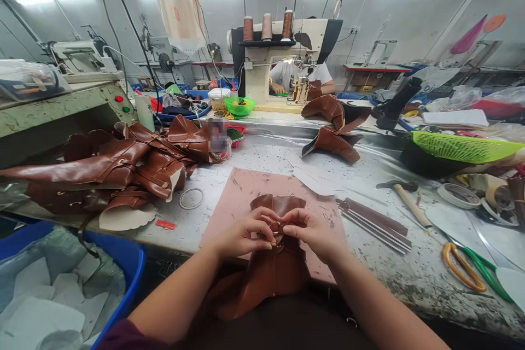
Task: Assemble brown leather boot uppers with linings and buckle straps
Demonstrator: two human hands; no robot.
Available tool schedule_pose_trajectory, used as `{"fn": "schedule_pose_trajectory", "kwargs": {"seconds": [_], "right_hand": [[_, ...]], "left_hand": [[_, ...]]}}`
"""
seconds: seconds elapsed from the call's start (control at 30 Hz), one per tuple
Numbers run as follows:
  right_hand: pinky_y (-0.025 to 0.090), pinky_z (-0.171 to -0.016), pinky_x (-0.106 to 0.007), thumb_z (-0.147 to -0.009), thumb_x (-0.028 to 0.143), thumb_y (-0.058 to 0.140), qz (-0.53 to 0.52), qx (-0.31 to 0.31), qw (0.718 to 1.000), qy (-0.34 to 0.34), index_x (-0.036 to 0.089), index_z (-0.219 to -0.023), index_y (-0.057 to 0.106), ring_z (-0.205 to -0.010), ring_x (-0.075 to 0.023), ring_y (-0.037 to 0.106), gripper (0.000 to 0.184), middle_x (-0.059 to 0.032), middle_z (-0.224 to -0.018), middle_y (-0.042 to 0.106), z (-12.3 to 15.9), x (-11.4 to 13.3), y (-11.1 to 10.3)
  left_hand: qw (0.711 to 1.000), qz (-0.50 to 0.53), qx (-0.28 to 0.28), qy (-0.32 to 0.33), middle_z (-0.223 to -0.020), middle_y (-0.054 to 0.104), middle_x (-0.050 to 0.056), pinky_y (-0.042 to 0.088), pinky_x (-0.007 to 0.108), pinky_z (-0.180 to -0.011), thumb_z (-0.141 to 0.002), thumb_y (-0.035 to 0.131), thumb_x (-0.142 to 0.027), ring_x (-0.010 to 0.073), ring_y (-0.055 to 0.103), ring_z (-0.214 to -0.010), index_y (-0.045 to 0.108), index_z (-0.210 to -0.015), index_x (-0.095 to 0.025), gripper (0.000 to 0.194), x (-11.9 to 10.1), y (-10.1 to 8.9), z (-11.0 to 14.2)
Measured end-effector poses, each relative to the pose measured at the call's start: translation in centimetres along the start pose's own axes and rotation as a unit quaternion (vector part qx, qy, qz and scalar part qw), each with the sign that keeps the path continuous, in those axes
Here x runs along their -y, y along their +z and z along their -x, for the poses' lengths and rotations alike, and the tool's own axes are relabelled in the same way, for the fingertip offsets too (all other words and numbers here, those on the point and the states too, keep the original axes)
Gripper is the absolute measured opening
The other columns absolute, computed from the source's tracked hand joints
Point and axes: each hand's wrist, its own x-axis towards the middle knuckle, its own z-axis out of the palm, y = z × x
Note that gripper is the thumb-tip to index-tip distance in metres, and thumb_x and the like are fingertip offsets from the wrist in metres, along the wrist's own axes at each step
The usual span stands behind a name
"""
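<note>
Stretching lengthwise away, leather piece point(277, 270)

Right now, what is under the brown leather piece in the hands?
Around the upper part of the leather piece, a pink mat shows beneath it, on the table. The leather hides whatever lies directly under it.

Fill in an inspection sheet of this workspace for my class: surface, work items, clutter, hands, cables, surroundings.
Surface: metal bench, marked and stained; pink mat on it.
Work items: brown leather piece with buckle, overlapping the mat's near edge.
Clutter: leather pile left; hammer and scissors right.
Hands: left hand and right hand both at the buckle.
Cables: dark cable hanging left of sewing machine.
Surroundings: person behind the machine; blue bin lower left.
</note>
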Motion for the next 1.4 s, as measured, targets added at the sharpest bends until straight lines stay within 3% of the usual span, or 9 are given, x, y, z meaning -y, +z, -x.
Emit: {"fn": "schedule_pose_trajectory", "kwargs": {"seconds": [0.13,0.23,0.43,0.7,0.9,1.03,1.17,1.3,1.4], "right_hand": [[0.041,-0.065,-0.028,-0.057,0.032,0.068,0.015,-0.033,0.999,0.008,0.017,-0.071,0.060,-0.067,-0.0150,0.055,0.022,0.0008,-0.069,0.059,0.1,0.1,-0.1],[0.040,-0.062,-0.027,-0.065,0.037,0.060,0.053,-0.012,0.998,0.015,0.018,-0.078,0.060,-0.068,-0.0154,0.054,0.023,-0.0004,-0.072,0.060,0.1,0.5,-0.1],[0.034,-0.054,-0.025,-0.069,0.035,0.061,0.325,0.022,0.945,0.002,0.019,-0.072,0.059,-0.064,-0.0154,0.052,0.017,-0.0003,-0.068,0.060,-0.3,1.9,0.5],[0.031,-0.046,-0.020,-0.067,0.021,0.056,0.282,-0.006,0.959,0.029,0.017,-0.059,0.052,-0.052,-0.0100,0.045,0.009,0.0032,-0.055,0.053,-0.9,2.1,1.6],[0.026,-0.045,-0.023,-0.063,0.021,0.056,0.381,0.032,0.924,-0.009,0.019,-0.049,0.048,-0.050,-0.0108,0.043,0.016,0.0038,-0.050,0.050,-0.9,2.3,1.7],[0.028,-0.047,-0.022,-0.063,0.017,0.053,0.333,-0.032,0.942,0.006,0.019,-0.049,0.046,-0.051,-0.0105,0.043,0.016,0.0036,-0.050,0.050,-1.1,2.1,1.8],[0.031,-0.046,-0.021,-0.065,0.019,0.053,0.287,-0.034,0.957,0.023,0.018,-0.051,0.047,-0.050,-0.0101,0.044,0.015,0.0027,-0.051,0.052,-1.3,1.1,1.8],[0.036,-0.049,-0.022,-0.070,0.027,0.052,0.229,0.023,0.972,0.037,0.017,-0.056,0.051,-0.053,-0.0115,0.049,0.017,0.0006,-0.054,0.056,-1.3,1.0,1.0],[0.041,-0.056,-0.024,-0.072,0.027,0.046,0.167,0.102,0.979,0.050,0.017,-0.075,0.059,-0.063,-0.0131,0.055,0.017,-0.0006,-0.067,0.063,-1.1,1.9,-0.1]], "left_hand": [[1.000,0.003,0.005,0.005,-0.102,0.045,0.007,0.042,0.036,-0.090,-0.078,0.061,-0.028,0.0187,0.050,-0.099,0.064,-0.077,-0.017,0.011,0.0,-0.2,0.1],[1.000,-0.025,-0.014,-0.013,-0.105,0.044,0.008,0.042,0.036,-0.090,-0.078,0.061,-0.030,0.0182,0.050,-0.097,0.065,-0.076,-0.016,0.015,0.1,0.3,0.0],[0.992,-0.108,-0.070,-0.011,-0.105,0.044,0.008,0.047,0.032,-0.080,-0.081,0.056,-0.034,0.0160,0.051,-0.089,0.068,-0.080,-0.019,0.020,0.6,2.1,0.0],[0.924,-0.320,-0.177,0.114,-0.076,0.055,0.003,0.041,0.028,-0.072,-0.086,0.050,-0.026,0.0133,0.050,-0.075,0.065,-0.080,-0.019,0.017,-0.2,3.3,1.3],[0.876,-0.397,-0.200,0.186,-0.071,0.058,0.002,0.037,0.027,-0.066,-0.084,0.051,-0.016,0.0123,0.047,-0.068,0.062,-0.080,-0.018,0.012,-0.3,4.0,1.0],[0.932,-0.288,-0.176,0.135,-0.079,0.064,0.003,0.041,0.028,-0.076,-0.084,0.052,-0.017,0.0137,0.052,-0.078,0.061,-0.080,-0.017,0.010,-0.7,3.7,0.9],[0.963,-0.202,-0.132,0.120,-0.080,0.066,0.004,0.043,0.029,-0.079,-0.085,0.052,-0.023,0.0147,0.055,-0.081,0.062,-0.081,-0.017,0.012,-0.7,2.8,1.1],[0.962,-0.242,-0.058,0.113,-0.081,0.067,0.005,0.041,0.031,-0.082,-0.087,0.047,-0.023,0.0158,0.057,-0.082,0.063,-0.083,-0.018,0.017,-0.7,1.8,1.5],[0.963,-0.261,0.002,0.070,-0.086,0.064,0.007,0.039,0.034,-0.084,-0.084,0.052,-0.032,0.0187,0.055,-0.087,0.065,-0.086,-0.019,0.019,-1.0,1.0,1.6]]}}
